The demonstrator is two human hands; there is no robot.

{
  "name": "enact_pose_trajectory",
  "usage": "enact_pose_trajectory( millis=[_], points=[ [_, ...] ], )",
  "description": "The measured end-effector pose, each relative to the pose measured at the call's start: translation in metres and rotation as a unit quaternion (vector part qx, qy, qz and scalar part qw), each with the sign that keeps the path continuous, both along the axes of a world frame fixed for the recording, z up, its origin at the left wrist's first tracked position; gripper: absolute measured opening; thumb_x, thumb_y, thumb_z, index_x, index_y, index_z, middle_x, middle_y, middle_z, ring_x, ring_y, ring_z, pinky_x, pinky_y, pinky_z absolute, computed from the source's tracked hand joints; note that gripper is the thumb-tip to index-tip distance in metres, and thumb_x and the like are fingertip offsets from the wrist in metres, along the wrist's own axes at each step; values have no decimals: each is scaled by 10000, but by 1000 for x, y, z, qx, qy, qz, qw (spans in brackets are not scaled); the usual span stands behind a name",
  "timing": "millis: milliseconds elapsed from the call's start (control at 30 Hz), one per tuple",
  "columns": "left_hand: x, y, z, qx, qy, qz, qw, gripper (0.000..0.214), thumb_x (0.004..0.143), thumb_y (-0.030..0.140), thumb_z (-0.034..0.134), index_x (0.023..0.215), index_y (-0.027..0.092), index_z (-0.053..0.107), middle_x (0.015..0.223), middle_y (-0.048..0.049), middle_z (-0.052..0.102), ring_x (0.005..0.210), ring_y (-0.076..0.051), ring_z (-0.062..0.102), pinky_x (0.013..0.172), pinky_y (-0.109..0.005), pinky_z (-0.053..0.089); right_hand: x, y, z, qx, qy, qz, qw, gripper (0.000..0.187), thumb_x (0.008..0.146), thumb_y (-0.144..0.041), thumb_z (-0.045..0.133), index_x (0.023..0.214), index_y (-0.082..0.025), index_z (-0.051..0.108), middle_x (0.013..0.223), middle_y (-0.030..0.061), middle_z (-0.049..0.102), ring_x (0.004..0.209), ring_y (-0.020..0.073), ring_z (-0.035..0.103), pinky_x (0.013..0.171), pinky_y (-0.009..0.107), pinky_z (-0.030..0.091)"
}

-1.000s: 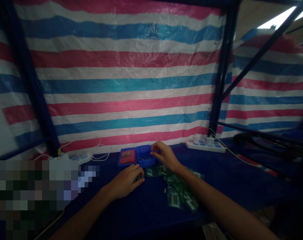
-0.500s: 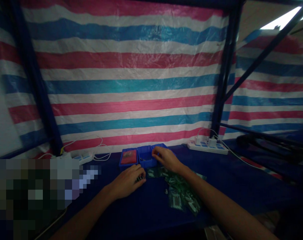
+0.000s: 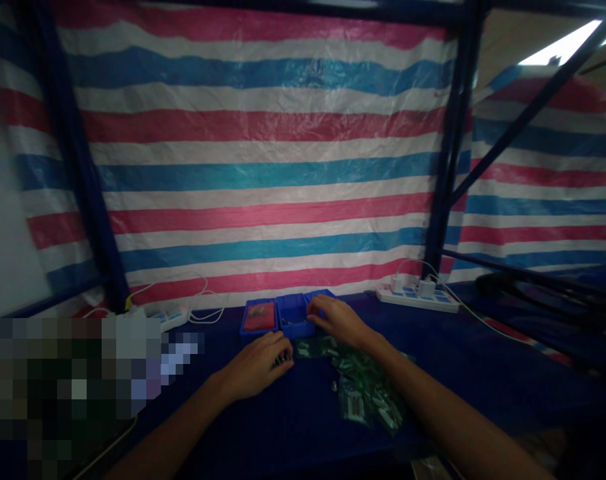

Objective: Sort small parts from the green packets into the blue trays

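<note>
My left hand (image 3: 259, 363) is closed around several small dark and shiny metal pieces (image 3: 281, 360), just in front of the blue bins; their exact kind is too small to make out. My right hand (image 3: 340, 321) reaches to the bins with its fingers curled and fingertips together, at the right edge of the middle blue bin (image 3: 297, 329). Whatever those fingers pinch is hidden. A few tiny parts lie in that bin. Below my right forearm is a heap of clear greenish bags (image 3: 365, 380) with metal pieces inside. One small loose metal part (image 3: 334, 386) rests left of them.
The left blue bin (image 3: 243, 327) holds a red packet (image 3: 260, 316). Behind my right hand a third bin (image 3: 319, 293) partly shows. White power strips (image 3: 417, 297) with cables stand at the back right and back left. A striped tarp (image 3: 273, 177) hangs behind the dark blue table (image 3: 293, 427).
The view has shifted slightly, so everything sits a little lower. Both hands stay in nearly the same places, with the left still around the metal pieces.
</note>
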State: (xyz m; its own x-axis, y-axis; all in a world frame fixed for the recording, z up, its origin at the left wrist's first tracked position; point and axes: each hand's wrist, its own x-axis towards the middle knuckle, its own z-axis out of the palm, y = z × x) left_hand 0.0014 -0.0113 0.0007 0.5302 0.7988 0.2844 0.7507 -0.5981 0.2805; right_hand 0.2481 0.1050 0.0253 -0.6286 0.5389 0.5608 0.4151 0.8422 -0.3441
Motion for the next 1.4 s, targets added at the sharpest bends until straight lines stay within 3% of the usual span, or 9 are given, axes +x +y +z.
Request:
enact_pose_trajectory(
  millis=[100, 233, 300, 500, 667, 833, 967, 1267, 1400],
  points=[
    [0, -1, 0, 2, 2, -1, 1000, 122, 1046, 332, 552, 1081, 234, 614, 1072, -32, 619, 1021, -220, 588, 883, -337, 456, 9, -9, 15, -198, 18, 88, 976, 191, 907, -353, 738, 986, -195, 668, 740, -15, 614, 650, 138, 550, 597, 249, 406],
    [0, 0, -2, 3, 3, 2, 1000, 113, 1040, 328, 567, 1082, 234, 614, 1069, -30, 616, 1018, -218, 585, 879, -329, 452, 21, -23, 29, -426, -211, 194, 858, 518, 684, -399, 920, 1095, -199, 677, 688, -52, 646, 532, 98, 535, 480, 196, 356],
    [0, 1, -2, 3, 0, 3, 1000, 110, 1038, 327, 572, 1082, 235, 614, 1067, -29, 616, 1023, -217, 585, 880, -325, 451, 22, -26, 29, -445, -269, 186, 834, 537, 656, -409, 933, 1077, -203, 672, 655, -62, 646, 499, 95, 534, 444, 180, 346],
    [0, 2, -4, 4, -3, 2, 1000, 109, 1039, 327, 566, 1070, 231, 606, 1056, -26, 616, 1012, -209, 586, 867, -318, 449, 11, -25, 17, -449, -313, 202, 812, 353, 723, -425, 874, 867, -181, 663, 626, -35, 669, 477, 98, 556, 422, 170, 389],
    [0, 2, -3, 1, 0, 2, 1000, 115, 1038, 331, 560, 1079, 234, 606, 1061, -28, 617, 1009, -212, 586, 868, -326, 448, 11, -27, 22, -462, -248, 222, 822, 142, 803, -279, 746, 838, -164, 672, 655, -22, 692, 451, 79, 557, 417, 163, 391],
    [0, 2, -3, 3, 3, -1, 1000, 125, 1044, 335, 549, 1090, 234, 607, 1073, -36, 618, 1014, -216, 589, 890, -338, 450, 12, -27, 32, -418, -29, 220, 881, 79, 815, -222, 659, 872, -171, 638, 725, -1, 726, 495, 90, 611, 399, 154, 390],
    [0, 1, -2, 1, 1, 2, 1000, 138, 1047, 350, 548, 1083, 232, 610, 1084, -36, 618, 1027, -216, 591, 896, -334, 452, 10, -19, 28, -392, 81, 203, 894, 115, 832, -265, 666, 883, -183, 602, 740, 5, 722, 501, 98, 608, 407, 174, 421],
    [0, -1, 1, 4, 8, -3, 1000, 165, 1053, 365, 537, 1092, 224, 613, 1083, -43, 625, 1034, -215, 591, 921, -338, 466, -1, -7, 11, -360, 141, 145, 911, 211, 800, -315, 704, 889, -182, 567, 820, 28, 737, 487, 87, 566, 416, 192, 411],
    [-1, -1, 1, 7, -1, -6, 1000, 171, 1050, 372, 537, 1101, 229, 614, 1103, -47, 627, 1058, -218, 594, 933, -340, 472, -3, -11, 12, -352, 140, 141, 915, 284, 818, -346, 706, 1030, -177, 622, 828, 14, 730, 505, 92, 569, 436, 194, 414]
  ],
)
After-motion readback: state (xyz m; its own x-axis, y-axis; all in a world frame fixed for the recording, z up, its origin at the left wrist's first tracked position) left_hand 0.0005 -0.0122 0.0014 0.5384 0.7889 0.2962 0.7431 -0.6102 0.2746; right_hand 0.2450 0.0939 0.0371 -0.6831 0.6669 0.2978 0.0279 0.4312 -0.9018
